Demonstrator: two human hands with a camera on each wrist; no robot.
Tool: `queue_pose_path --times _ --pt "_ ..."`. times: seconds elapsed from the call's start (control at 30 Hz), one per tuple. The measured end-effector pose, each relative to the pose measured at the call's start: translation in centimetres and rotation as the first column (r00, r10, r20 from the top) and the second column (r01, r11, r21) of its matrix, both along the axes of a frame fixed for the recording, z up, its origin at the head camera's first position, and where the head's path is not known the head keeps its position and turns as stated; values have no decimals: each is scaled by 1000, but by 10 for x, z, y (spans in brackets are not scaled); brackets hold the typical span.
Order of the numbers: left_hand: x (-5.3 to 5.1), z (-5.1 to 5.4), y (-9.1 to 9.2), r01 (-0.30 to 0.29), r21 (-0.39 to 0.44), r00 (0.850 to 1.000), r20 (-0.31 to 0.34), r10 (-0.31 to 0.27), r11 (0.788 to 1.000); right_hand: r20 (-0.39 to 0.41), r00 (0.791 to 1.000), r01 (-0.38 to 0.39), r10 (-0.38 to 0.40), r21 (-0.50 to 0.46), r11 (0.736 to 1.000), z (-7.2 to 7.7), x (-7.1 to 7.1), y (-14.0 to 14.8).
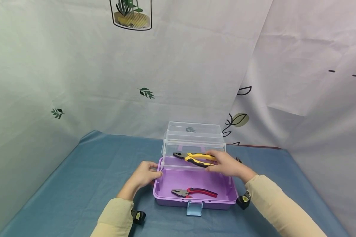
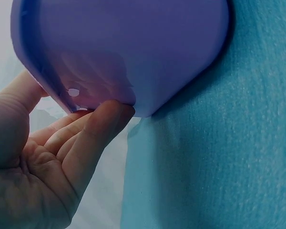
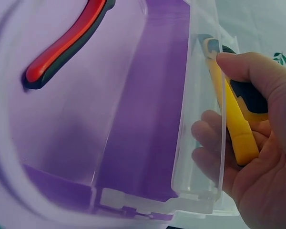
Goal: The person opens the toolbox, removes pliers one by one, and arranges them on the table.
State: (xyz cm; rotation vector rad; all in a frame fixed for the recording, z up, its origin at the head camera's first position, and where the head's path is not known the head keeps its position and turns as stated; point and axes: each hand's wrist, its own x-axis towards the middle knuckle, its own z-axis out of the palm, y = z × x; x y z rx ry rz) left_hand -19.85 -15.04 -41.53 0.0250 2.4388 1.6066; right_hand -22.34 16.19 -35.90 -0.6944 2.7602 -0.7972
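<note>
We observe a purple plastic toolbox (image 1: 190, 177) on a table (image 1: 77, 184) covered in blue cloth, between its left and right edges, toward the far edge; a hinged clear plastic upper section (image 1: 170, 161) stands raised at the toolbox's rear edge. Left hand (image 1: 143, 172): fingers pinch the toolbox's left wall, thumb over the rim. Right hand (image 1: 225, 163): fingers curled around the handles of yellow-and-black pliers (image 1: 195, 161), jaws pointing left, at the clear section; we cannot tell whether metal touches plastic. Red-and-black pliers (image 1: 191, 190) lie on the toolbox floor near its front edge. A light blue plastic latch (image 1: 194, 208) hangs at that edge.
</note>
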Motion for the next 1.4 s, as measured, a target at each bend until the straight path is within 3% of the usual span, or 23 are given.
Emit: queue_pose_path --times 0.47,1.4 --pt "-3 -2 0 17 23 1000 -15 -17 1000 -18 1000 3 -3 -49 999 0 8 9" --pt "-3 -6 0 -5 24 1000 -11 5 1000 -80 995 45 -55 -116 992 -4 27 23"
